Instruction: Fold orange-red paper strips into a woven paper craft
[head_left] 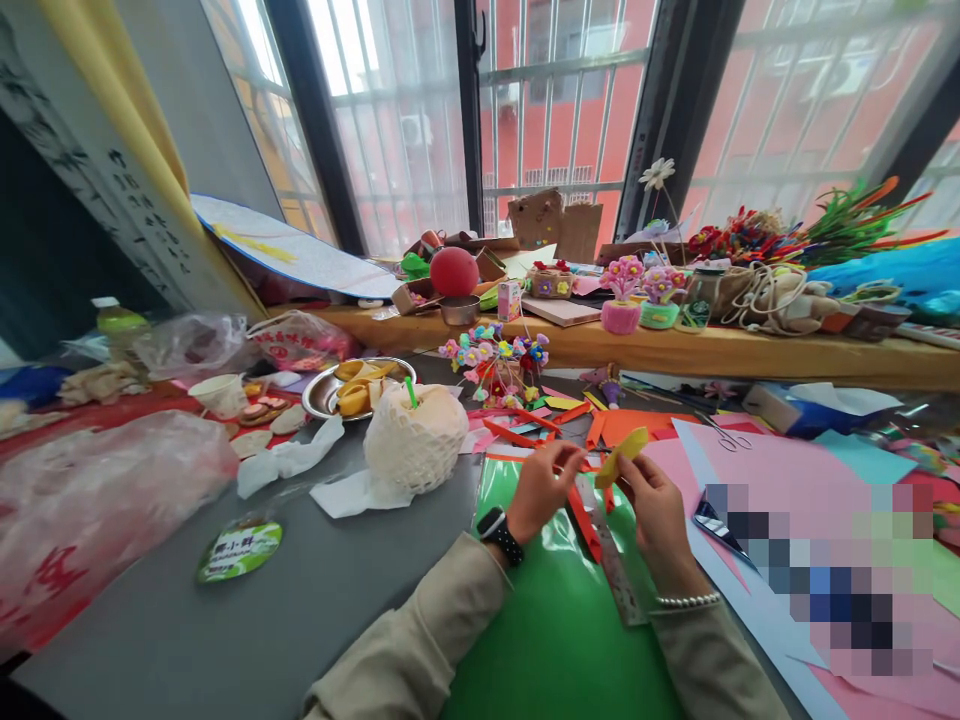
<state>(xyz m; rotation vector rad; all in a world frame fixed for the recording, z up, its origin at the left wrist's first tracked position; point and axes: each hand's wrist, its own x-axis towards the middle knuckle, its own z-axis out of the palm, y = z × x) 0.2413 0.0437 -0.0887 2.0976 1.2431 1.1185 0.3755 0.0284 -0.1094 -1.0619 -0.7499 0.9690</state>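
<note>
Above a glossy green sheet (555,620), my right hand (656,500) pinches a yellow paper piece (622,457) between thumb and fingers. Just left of it, my left hand (544,490), with a watch on the wrist, has thumb and fingertips pressed together; what they hold, if anything, is too small to tell. The two hands are a short distance apart. A clear ruler (616,570) and an orange-red paper strip (583,525) lie on the green sheet beneath and between the hands.
Left of the hands, a coconut in white netting (416,445) stands before a metal bowl of peels (319,392). Scissors (727,435) lie on pink paper (780,480) to the right. Behind is a bunch of small flowers (499,365). A plastic bag (112,510) lies far left.
</note>
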